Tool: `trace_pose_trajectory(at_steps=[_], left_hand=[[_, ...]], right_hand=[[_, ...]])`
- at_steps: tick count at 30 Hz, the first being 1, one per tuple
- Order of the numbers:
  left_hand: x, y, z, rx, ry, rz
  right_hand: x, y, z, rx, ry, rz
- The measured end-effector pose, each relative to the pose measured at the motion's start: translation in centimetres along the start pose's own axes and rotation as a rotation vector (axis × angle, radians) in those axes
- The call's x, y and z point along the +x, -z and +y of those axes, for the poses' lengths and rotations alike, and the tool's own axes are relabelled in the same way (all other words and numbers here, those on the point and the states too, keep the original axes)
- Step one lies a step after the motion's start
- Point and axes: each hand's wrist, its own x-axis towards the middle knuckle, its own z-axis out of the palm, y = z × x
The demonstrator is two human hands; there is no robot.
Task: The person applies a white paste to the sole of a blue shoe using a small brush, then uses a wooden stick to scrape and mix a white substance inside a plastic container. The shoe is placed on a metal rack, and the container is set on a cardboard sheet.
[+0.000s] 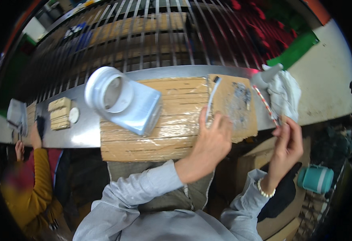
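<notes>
A toothbrush [213, 94] with a white handle and dark bristles lies along the cardboard. Its lower end is between the thumb and fingers of my left hand [212, 138], which are closed around it. My right hand [287, 142], raised near the table's right edge, pinches the lower end of a thin red-and-white striped stick [266, 105]. A small piece at those fingertips is too small to make out. Beneath my left hand is a plastic-wrapped cardboard sheet [176, 140]. The smaller cardboard piece [228, 104] beside it carries dark smudges and small bits.
A translucent wide-mouthed plastic jar [143, 102] stands left of my hands. Farther left are tan blocks [59, 113] and a white disc [74, 115]. A grey nozzle-tipped bottle [266, 76] and white cloth [290, 94] are right; metal bars [156, 40] run behind. A co-worker's sleeve [42, 176] is at left.
</notes>
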Motion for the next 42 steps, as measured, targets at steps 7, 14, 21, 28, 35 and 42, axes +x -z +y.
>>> trace_pose_trajectory(at_steps=[7,14,21,28,35,42], left_hand=[[-5.5,14.3,-9.4,-0.428,0.448,0.677],[-4.4,14.5,-17.3,-0.54,0.699,0.522],[-5.9,11.9,-16.9,-0.862,0.76,0.578],[-10.7,12.0,-16.8,-1.012,0.656,0.779],[-13.4,11.4,-17.1,-1.114,0.712,1.038],[-14.2,11.2,-16.8,-1.111,0.803,1.189]], right_hand=[[-3.3,-6.6,-4.1,0.332,0.071,-0.18],[-3.9,-15.6,-8.1,0.191,0.602,-0.25],[-4.2,-19.0,-10.9,0.129,0.772,-0.257],[-9.0,-18.6,-12.4,0.394,0.531,-0.412],[-12.9,-19.0,-13.7,0.491,0.372,-0.416],[-14.9,-19.7,-14.7,0.444,0.404,-0.321]])
